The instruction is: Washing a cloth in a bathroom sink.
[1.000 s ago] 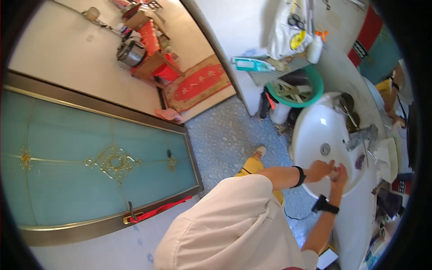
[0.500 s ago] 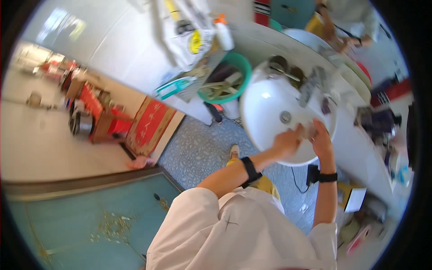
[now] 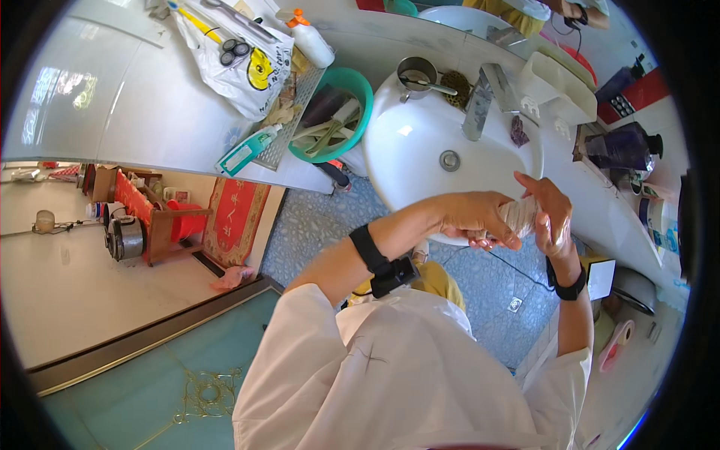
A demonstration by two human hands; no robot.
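Head view: pale object (image 3: 519,217) between hands (image 3: 478,212) (image 3: 553,214); basin (image 3: 367,109) holds long pieces (image 3: 339,127).

Just above the grip sits a white oval washbasin (image 3: 397,154) with a chrome drain, set in a pale counter (image 3: 581,199) that curves off to the right of the grip. Farther above, a mirror (image 3: 491,36) lines the wall. Below and to the left of the grip lies a blue mottled floor (image 3: 296,225). Well up and left of it, a glossy white tiled wall (image 3: 142,97) catches bright daylight reflections. Far left of the grip, a doorway shows a cream floor (image 3: 67,292), a brown wooden stand (image 3: 159,232) and a red patterned mat (image 3: 240,217). Lower left of it, a teal door panel (image 3: 135,397) carries gold scrollwork.
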